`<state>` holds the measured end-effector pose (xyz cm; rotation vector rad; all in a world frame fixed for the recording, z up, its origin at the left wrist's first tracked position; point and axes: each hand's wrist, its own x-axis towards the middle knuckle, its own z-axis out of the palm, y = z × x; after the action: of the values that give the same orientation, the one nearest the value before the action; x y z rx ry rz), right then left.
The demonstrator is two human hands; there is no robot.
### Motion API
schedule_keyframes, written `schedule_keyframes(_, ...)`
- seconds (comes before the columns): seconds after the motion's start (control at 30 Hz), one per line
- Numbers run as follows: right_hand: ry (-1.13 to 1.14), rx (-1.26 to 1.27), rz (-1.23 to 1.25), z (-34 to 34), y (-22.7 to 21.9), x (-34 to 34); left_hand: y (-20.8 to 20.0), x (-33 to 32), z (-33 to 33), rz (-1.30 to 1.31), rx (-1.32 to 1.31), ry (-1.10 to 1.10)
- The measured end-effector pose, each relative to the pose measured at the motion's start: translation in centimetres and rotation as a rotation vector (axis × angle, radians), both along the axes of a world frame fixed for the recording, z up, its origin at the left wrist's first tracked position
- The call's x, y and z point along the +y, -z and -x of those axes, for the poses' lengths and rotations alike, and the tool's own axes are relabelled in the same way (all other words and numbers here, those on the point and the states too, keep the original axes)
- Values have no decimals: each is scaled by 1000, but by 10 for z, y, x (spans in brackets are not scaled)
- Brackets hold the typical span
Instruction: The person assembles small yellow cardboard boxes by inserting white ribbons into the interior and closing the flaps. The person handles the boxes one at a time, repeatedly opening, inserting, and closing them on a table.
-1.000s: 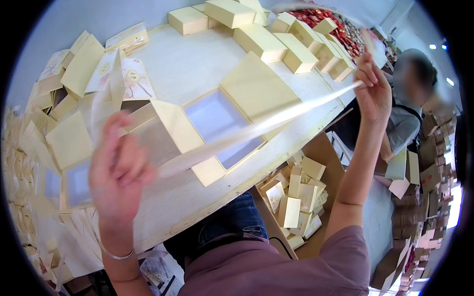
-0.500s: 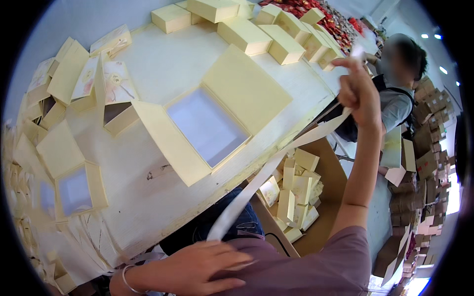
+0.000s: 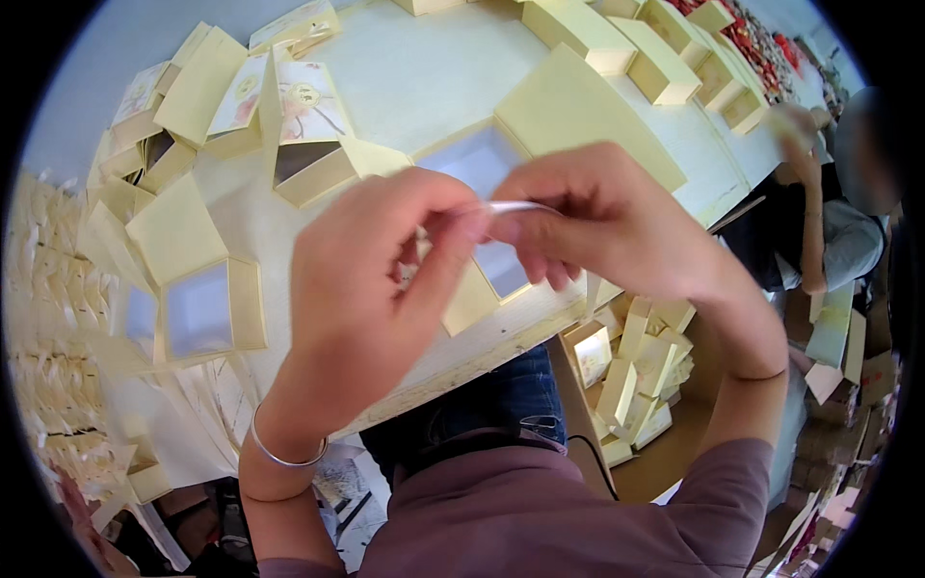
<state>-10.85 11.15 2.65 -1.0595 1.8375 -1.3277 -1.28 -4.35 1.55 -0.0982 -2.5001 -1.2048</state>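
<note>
**Both hands pinched on a thin white strip above the table edge**

Above the near edge of the pale table (image 3: 424,77), both hands meet at frame centre. Left hand (image 3: 371,289) has thumb and forefinger pressed together on one end of a thin white strip (image 3: 515,206); silver bangle (image 3: 284,453) on that wrist. Right hand (image 3: 602,222) clamps the same strip from the other side, fingertips closed on it, remaining fingers curled under. Only a short bit of strip shows between the two pinches; rest is hidden by the fingers.

Directly below the hands: an open cream box with a clear window lid (image 3: 482,164), mostly covered by them. A second windowed box (image 3: 202,308) sits to the left, well apart. Further back left, an open printed box (image 3: 308,135) stands among flat cream blanks. More cream boxes (image 3: 655,58) line the far right of the table. Under the table on the right, a brown carton of small boxes (image 3: 626,376). Another person's arm (image 3: 809,193) shows at the far right, blurred.
</note>
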Motion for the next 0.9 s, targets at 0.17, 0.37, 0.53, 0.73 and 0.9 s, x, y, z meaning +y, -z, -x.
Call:
schedule_keyframes(0.17, -46, 695, -136, 48, 27, -23, 27, -33, 12, -142, 161, -240)
schedule_keyframes(0.37, -164, 787, -417, 63, 50, -35, 77, -59, -2, -51, -240, -186)
schedule_keyframes(0.53, -104, 702, -386, 61, 63, -46, 90, -55, 13, 40, -352, -68)
schedule_keyframes(0.73, -127, 646, -382, 64, 59, -44, 94, -52, 35, -35, -376, -64)
schedule_keyframes(0.9, -144, 650, -334, 67, 67, -45, 99, -51, 45, -94, -389, -75)
